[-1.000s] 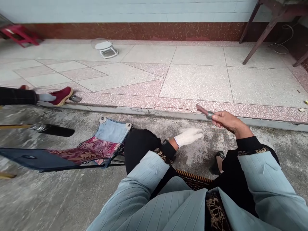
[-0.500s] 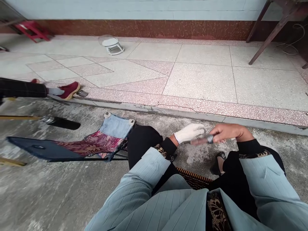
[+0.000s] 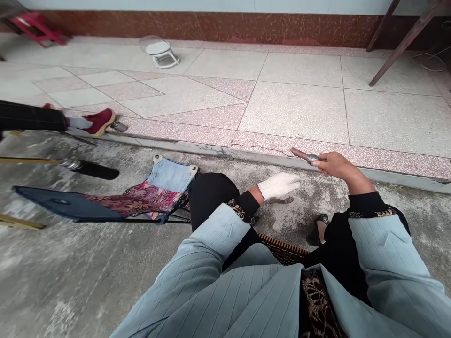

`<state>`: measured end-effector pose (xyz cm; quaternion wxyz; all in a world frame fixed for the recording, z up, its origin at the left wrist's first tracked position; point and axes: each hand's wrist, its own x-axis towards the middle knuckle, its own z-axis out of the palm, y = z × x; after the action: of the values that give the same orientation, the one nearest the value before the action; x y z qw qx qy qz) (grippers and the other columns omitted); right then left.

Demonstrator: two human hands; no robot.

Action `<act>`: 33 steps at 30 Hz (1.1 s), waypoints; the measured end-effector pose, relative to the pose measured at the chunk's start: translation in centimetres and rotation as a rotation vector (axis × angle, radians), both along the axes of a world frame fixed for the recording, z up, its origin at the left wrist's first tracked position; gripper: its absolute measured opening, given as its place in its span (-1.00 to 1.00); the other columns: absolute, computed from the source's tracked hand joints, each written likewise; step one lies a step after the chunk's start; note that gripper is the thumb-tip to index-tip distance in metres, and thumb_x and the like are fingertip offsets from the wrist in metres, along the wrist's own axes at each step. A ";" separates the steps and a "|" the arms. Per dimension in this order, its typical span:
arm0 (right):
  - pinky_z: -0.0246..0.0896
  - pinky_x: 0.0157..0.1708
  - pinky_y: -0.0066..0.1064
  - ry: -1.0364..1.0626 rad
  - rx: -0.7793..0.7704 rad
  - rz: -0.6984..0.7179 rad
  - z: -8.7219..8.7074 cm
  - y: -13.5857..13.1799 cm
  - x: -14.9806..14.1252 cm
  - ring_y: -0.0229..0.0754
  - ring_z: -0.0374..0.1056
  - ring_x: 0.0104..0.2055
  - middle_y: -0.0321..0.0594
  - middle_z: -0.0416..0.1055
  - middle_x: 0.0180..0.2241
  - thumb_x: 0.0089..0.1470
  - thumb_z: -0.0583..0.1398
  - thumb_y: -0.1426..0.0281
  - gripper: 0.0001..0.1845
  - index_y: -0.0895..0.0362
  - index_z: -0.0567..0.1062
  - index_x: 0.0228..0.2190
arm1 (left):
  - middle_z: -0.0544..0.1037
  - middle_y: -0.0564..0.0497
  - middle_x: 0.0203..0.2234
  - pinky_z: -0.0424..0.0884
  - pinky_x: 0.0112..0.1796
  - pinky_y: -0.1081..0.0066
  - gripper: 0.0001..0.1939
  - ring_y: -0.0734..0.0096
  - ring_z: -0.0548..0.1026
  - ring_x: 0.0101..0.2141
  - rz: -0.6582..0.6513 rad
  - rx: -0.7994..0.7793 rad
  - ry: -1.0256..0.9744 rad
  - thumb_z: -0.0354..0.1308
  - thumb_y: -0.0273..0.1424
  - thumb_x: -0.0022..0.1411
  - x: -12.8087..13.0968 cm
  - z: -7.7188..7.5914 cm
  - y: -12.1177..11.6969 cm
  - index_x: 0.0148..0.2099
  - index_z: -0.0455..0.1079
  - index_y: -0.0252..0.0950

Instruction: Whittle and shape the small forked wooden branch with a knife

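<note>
Before the terrazzo ledge [image 3: 296,112], your right hand [image 3: 333,164] closes around a wire-bound brown tool [image 3: 299,153]; your gloved left hand [image 3: 280,185] curls, its hold I cannot tell. Tool stroke seems in hand, calling for careful aim.

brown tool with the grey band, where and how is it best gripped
Likely at or just behind the grey band, coming from the person's right: the right hand grips there, and the slim brown part points left and forward, away from it.

Gloved left hand [image 3: 280,185] lower, bare right hand [image 3: 330,164] higher, curled
</note>
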<state>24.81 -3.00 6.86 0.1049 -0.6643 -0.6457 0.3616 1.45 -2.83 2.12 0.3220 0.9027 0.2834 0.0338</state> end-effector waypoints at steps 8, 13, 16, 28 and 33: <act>0.10 -0.50 -0.42 0.294 -0.523 0.598 1.9 -1.6 -1.0 -0.29 0.21 -0.55 -0.26 0.36 -0.56 -0.09 0.27 0.02 -0.55 0.19 0.55 -0.42 | 0.49 0.04 -0.39 0.21 -0.30 0.49 -0.73 0.45 0.39 -0.37 -0.128 -0.129 -0.142 -0.01 -0.24 0.29 -1.4 4.0 2.9 -0.23 0.42 -0.31; 0.03 -0.57 -0.46 0.664 -0.045 0.061 3.2 -1.7 -0.8 -0.34 0.12 -0.58 -0.27 0.31 -0.55 -0.02 0.22 0.01 -0.55 0.18 0.46 -0.39 | 0.44 0.05 -0.48 0.20 -0.44 0.49 -0.61 0.53 0.30 -0.52 0.034 -0.309 -0.230 -0.12 -0.15 0.33 -1.2 3.1 2.7 -0.22 0.39 -0.34; 0.05 -0.56 -0.42 0.603 0.071 -0.174 2.1 -0.4 -0.8 -0.31 0.13 -0.57 -0.23 0.30 -0.55 -0.02 0.20 -0.02 -0.54 0.15 0.42 -0.44 | 0.43 0.03 -0.51 0.20 -0.44 0.47 -0.64 0.49 0.31 -0.52 -0.007 -0.249 -0.182 -0.06 -0.18 0.31 -1.0 2.7 1.8 -0.26 0.41 -0.34; 0.09 -0.52 -0.45 0.327 -0.524 0.641 1.7 -1.7 -1.9 -0.29 0.21 -0.53 -0.30 0.36 -0.54 -0.04 0.24 0.04 -0.56 0.15 0.56 -0.30 | 0.49 0.00 -0.45 0.25 -0.29 0.43 -0.76 0.39 0.40 -0.39 0.079 -0.151 -0.147 0.01 -0.29 0.26 -2.0 3.4 3.1 -0.24 0.44 -0.31; 0.01 -0.57 -0.47 0.580 -0.095 0.112 2.2 -1.6 -0.6 -0.36 0.10 -0.59 -0.31 0.28 -0.56 0.01 0.21 0.03 -0.57 0.18 0.47 -0.42 | 0.52 -0.08 -0.39 0.31 -0.26 0.40 -0.68 0.31 0.44 -0.31 0.193 -0.246 -0.191 0.04 -0.22 0.25 -1.5 3.0 2.3 -0.12 0.46 -0.32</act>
<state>24.20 -4.62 9.05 0.2336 -0.5009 -0.6067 0.5713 -0.10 -0.56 5.10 0.4506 0.8178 0.3390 0.1151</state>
